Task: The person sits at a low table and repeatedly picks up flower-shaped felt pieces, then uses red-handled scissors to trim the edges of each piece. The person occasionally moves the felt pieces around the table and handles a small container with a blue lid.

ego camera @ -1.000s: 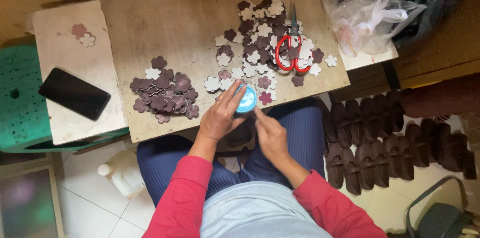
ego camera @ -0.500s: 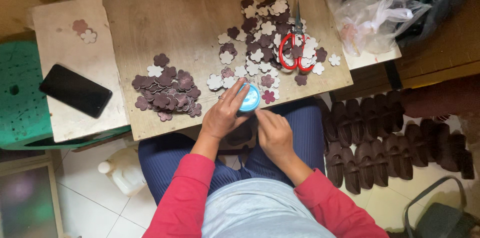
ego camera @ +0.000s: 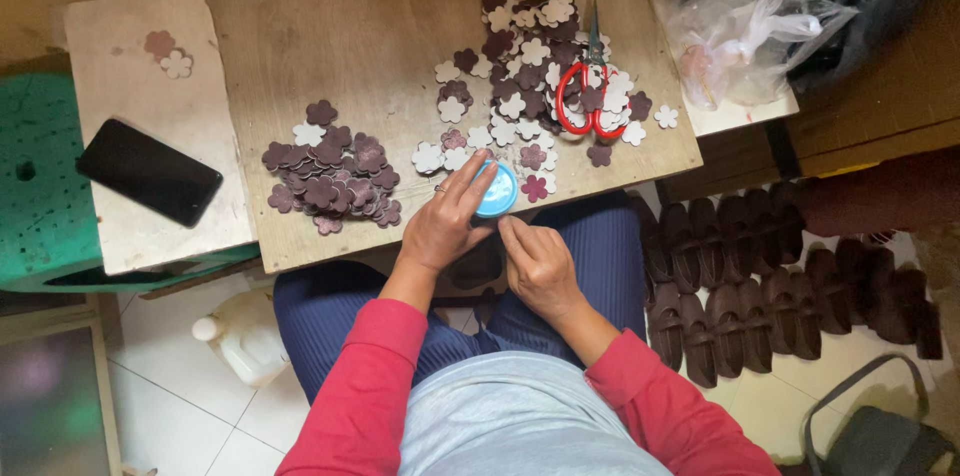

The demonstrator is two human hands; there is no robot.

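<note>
A wooden board [ego camera: 360, 26] carries a loose spread of maroon and white flower cutouts [ego camera: 520, 66], a tidy maroon pile [ego camera: 335, 176], a black phone [ego camera: 150, 172] and red scissors [ego camera: 588, 96]. At its near edge the left hand [ego camera: 445, 221] grips a blue tin [ego camera: 497, 191]; the right hand [ego camera: 540, 261] curls just beside it, its grip unclear

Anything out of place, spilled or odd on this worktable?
Nothing looks spilled or damaged. The red-handled scissors lie on top of the loose flower cutouts, and a black phone sits askew on the side board. The left hand holds a blue round container.
</note>
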